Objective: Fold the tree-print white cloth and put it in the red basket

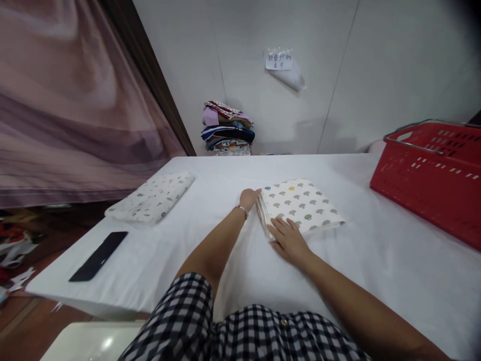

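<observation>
A folded white cloth [300, 203] with grey, blue, yellow and green mushroom prints lies in front of me on the white-covered table. My left hand [249, 199] is at its far left corner, with a finger or thumb against the layered edge; the other fingers are curled and mostly hidden. Across the near left corner rests my right hand [291, 240], its fingers spread flat on the top layer and its thumb by the near edge. Another folded white cloth [152, 198], with small dark prints, lies apart on the left of the table.
A flat black object [98, 256] lies near the table's left edge. The red plastic basket [428, 180] stands at the right. Behind the far edge is a stack of folded fabrics [228, 131] against the wall. A pinkish curtain [75, 100] hangs at the left.
</observation>
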`<state>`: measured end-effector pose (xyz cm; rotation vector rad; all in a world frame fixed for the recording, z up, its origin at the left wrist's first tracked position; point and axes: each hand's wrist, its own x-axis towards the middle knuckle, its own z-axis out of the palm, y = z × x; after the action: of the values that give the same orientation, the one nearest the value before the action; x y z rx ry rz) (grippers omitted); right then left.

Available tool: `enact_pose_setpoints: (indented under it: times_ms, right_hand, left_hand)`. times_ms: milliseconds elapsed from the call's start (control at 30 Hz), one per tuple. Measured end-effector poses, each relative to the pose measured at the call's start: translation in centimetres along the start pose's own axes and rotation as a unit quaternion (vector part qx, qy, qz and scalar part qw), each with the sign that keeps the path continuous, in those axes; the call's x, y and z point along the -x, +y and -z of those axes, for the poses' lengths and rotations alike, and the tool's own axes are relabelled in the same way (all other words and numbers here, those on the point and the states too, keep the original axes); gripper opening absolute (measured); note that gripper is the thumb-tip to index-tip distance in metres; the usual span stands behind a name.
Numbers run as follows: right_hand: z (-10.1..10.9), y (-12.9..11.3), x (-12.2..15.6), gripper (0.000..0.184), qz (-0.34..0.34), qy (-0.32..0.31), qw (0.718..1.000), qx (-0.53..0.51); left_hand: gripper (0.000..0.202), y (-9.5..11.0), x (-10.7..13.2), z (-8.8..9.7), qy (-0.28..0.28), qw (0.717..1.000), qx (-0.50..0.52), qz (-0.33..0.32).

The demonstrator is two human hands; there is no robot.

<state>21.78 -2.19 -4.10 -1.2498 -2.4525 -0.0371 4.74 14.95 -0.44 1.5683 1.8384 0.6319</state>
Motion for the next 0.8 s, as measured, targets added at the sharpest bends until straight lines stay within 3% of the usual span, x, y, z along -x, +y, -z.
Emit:
enact_pose_setpoints:
  times_ms: [267,533,800]
  right_hand:
    - [0.1,0.2,0.1,0.047,0.015,0.01,1.0,0.001]
    - [0.1,0.3,0.1,0.049,0.009,0.01,1.0,-0.015]
    - [0.3,0.3,0.1,0.049,0.007,0.005,0.999,-0.031]
  left_hand:
    - [0.037,0.3,2.5,-0.2,-0.045,0.997,-0.06,-0.026]
    - [0.041,1.0,3.2,0.4,-0.068,0.991,-0.114,-0.024]
    - [0.035,1.4,3.7,-0.5,-0.077,0.991,-0.113,-0.007]
